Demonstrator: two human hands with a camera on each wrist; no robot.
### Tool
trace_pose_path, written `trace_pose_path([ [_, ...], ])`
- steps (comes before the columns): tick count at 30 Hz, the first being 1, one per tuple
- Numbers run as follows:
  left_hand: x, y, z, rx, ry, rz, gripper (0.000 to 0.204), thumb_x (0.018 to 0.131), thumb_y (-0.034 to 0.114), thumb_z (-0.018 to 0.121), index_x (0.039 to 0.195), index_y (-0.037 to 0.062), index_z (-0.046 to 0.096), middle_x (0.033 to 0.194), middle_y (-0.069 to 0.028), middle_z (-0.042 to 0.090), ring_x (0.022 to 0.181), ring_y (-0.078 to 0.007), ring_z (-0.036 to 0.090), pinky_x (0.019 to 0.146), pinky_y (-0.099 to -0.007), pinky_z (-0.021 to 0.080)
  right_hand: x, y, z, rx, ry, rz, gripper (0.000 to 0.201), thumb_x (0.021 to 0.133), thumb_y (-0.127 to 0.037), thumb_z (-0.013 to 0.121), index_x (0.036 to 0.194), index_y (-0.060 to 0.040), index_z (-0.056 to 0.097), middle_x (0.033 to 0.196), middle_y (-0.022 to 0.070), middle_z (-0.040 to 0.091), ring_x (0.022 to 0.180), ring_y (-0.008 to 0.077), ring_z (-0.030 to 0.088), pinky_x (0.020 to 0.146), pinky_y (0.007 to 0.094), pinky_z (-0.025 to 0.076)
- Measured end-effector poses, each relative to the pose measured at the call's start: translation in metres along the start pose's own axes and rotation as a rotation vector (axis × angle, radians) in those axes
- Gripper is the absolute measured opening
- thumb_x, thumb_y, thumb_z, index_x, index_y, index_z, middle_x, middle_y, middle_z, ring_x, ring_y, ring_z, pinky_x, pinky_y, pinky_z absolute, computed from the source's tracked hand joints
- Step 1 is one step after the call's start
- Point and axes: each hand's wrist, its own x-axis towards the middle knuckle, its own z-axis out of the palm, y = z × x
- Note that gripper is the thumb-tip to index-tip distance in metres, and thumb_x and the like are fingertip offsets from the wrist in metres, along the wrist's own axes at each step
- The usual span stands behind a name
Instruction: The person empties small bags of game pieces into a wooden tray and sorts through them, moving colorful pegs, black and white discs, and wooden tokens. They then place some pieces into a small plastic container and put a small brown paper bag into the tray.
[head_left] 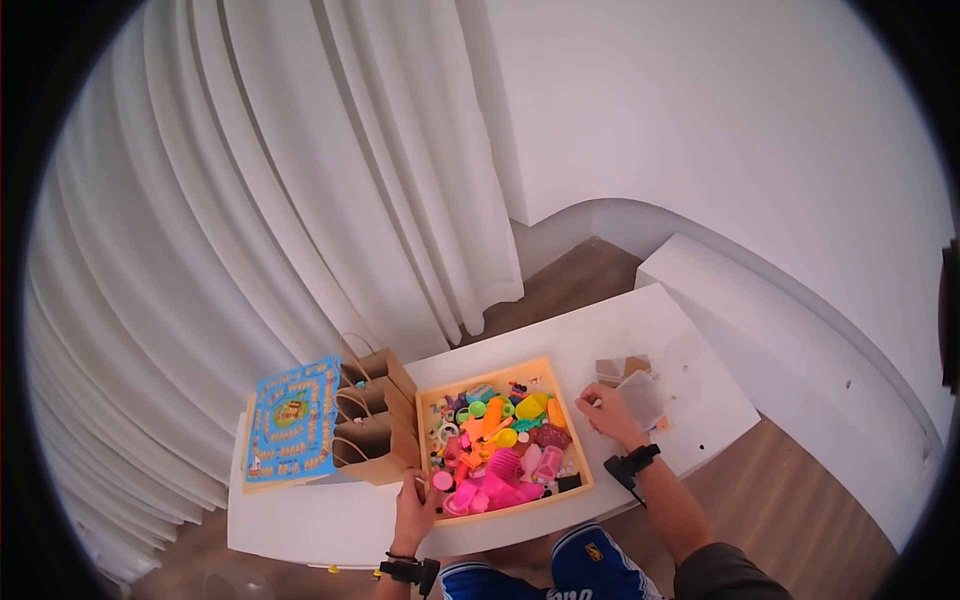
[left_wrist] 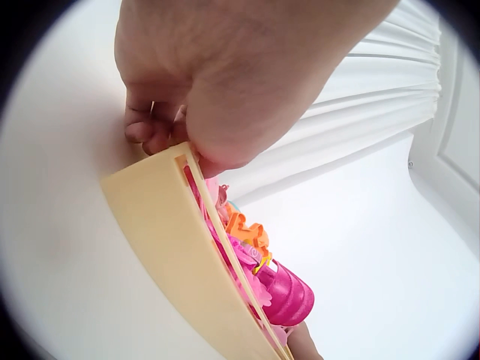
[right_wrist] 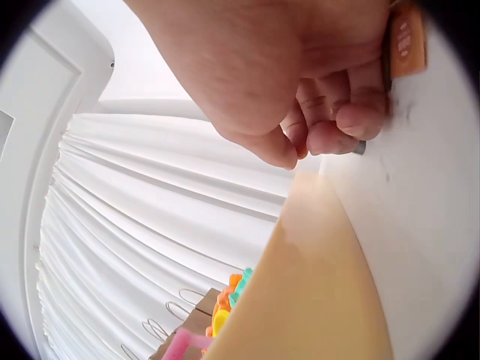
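A shallow wooden tray (head_left: 586, 470) (left_wrist: 161, 225) (right_wrist: 307, 277) full of colourful plastic toys (head_left: 500, 440) lies on the white table. My left hand (head_left: 415, 510) (left_wrist: 232, 82) grips its near left corner, thumb on one side of the rim and curled fingers on the other. Beyond the tray's right side is my right hand (head_left: 612, 415) (right_wrist: 300, 82), fingers bent and thumb close to them. A small dark bit (right_wrist: 360, 148) shows at its fingertips in the right wrist view; whether the hand holds it is unclear.
Left of the tray stand brown paper bags (head_left: 400, 440) with handles, and a blue patterned board (head_left: 292, 418) leans over them. Clear plastic packets (head_left: 640, 397) and a brown card piece lie right of the tray. White curtains (head_left: 300, 180) hang behind.
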Motion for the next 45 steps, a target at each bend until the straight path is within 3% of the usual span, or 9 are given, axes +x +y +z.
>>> trace_pose_path([
  [6, -0.001, 0.029, -0.012, 0.142, 0.007, 0.088, 0.027, 0.09, 0.006, 0.075, 0.111, 0.0058, 0.058, 0.076, -0.0095, 0.057, 0.069, -0.0227, 0.057, 0.063, -0.0377, 0.046, 0.025, 0.005, -0.002, -0.039, 0.17, -0.205, 0.02, 0.096, -0.021, 0.074, 0.093, -0.0021, 0.066, 0.074, 0.0007, 0.063, 0.056, 0.0072, 0.055, 0.049, 0.026, 0.044],
  [9, 0.015, 0.066, 0.0, 0.216, -0.068, 0.236, 0.037, 0.087, 0.01, 0.079, 0.119, 0.0052, 0.061, 0.101, -0.0151, 0.064, 0.096, -0.0322, 0.064, 0.084, -0.0415, 0.053, 0.041, -0.012, 0.009, 0.162, 0.07, -0.102, 0.019, 0.097, -0.02, 0.073, 0.093, -0.0026, 0.067, 0.071, -0.0015, 0.061, 0.054, 0.0053, 0.051, 0.047, 0.0243, 0.038],
  [11, 0.028, 0.083, 0.013, 0.228, -0.233, 0.409, 0.056, 0.084, 0.021, 0.083, 0.134, 0.0094, 0.061, 0.132, -0.0183, 0.058, 0.125, -0.0395, 0.057, 0.106, -0.0471, 0.048, 0.058, -0.011, 0.014, 0.344, -0.025, -0.124, 0.016, 0.098, -0.018, 0.072, 0.092, -0.0041, 0.067, 0.067, -0.0042, 0.056, 0.052, 0.0035, 0.046, 0.045, 0.0232, 0.03],
  [15, 0.06, 0.095, 0.038, 0.387, -0.417, 0.49, 0.082, 0.078, 0.045, 0.087, 0.15, 0.0209, 0.056, 0.156, -0.0198, 0.039, 0.145, -0.0455, 0.039, 0.117, -0.0577, 0.036, 0.066, -0.003, 0.014, 0.587, -0.064, -0.044, 0.01, 0.1, -0.014, 0.069, 0.093, -0.0079, 0.065, 0.063, -0.0071, 0.045, 0.05, 0.0032, 0.036, 0.047, 0.0232, 0.025],
  [19, 0.082, 0.093, 0.054, 0.397, -0.533, 0.522, 0.082, 0.077, 0.051, 0.088, 0.149, 0.0238, 0.057, 0.159, -0.024, 0.038, 0.149, -0.052, 0.032, 0.12, -0.06, 0.031, 0.063, 0.012, 0.016, 0.644, -0.038, 0.035, 0.011, 0.1, -0.015, 0.069, 0.093, -0.0078, 0.065, 0.063, -0.0072, 0.045, 0.05, 0.0029, 0.036, 0.047, 0.0233, 0.026],
  [25, 0.093, 0.108, 0.058, 0.479, -0.611, 0.457, 0.085, 0.071, 0.045, 0.092, 0.145, 0.0206, 0.059, 0.154, -0.024, 0.041, 0.146, -0.0485, 0.035, 0.12, -0.0571, 0.032, 0.074, 0.018, 0.026, 0.421, -0.035, -0.151, 0.014, 0.099, -0.018, 0.069, 0.094, -0.0066, 0.064, 0.066, -0.007, 0.05, 0.051, 0.002, 0.04, 0.046, 0.0232, 0.027],
  [27, 0.097, 0.108, 0.057, 0.446, -0.624, 0.481, 0.089, 0.065, 0.037, 0.096, 0.144, 0.0167, 0.059, 0.148, -0.023, 0.044, 0.142, -0.0454, 0.038, 0.119, -0.0531, 0.035, 0.072, 0.016, 0.023, 0.348, -0.035, -0.131, 0.015, 0.094, -0.015, 0.072, 0.091, -0.0013, 0.066, 0.072, -0.0042, 0.057, 0.068, 0.0046, 0.05, 0.062, 0.0245, 0.04],
  [38, 0.096, 0.077, 0.025, 0.38, -0.393, 0.286, 0.067, 0.071, 0.026, 0.091, 0.132, 0.0136, 0.066, 0.144, -0.022, 0.052, 0.138, -0.0419, 0.048, 0.115, -0.0466, 0.042, 0.073, 0.017, 0.029, 0.325, -0.05, -0.115, 0.013, 0.093, -0.014, 0.072, 0.091, -0.0021, 0.067, 0.071, -0.0036, 0.058, 0.067, 0.0041, 0.051, 0.06, 0.0239, 0.04],
  [45, 0.092, 0.088, 0.03, 0.552, -0.502, 0.484, 0.086, 0.065, 0.022, 0.091, 0.144, 0.0186, 0.058, 0.15, -0.018, 0.046, 0.142, -0.0466, 0.04, 0.118, -0.0533, 0.039, 0.073, 0.018, 0.021, 0.369, -0.083, -0.08, 0.012, 0.095, -0.015, 0.071, 0.092, -0.0045, 0.067, 0.07, -0.0046, 0.055, 0.056, 0.0033, 0.045, 0.047, 0.0234, 0.033],
])
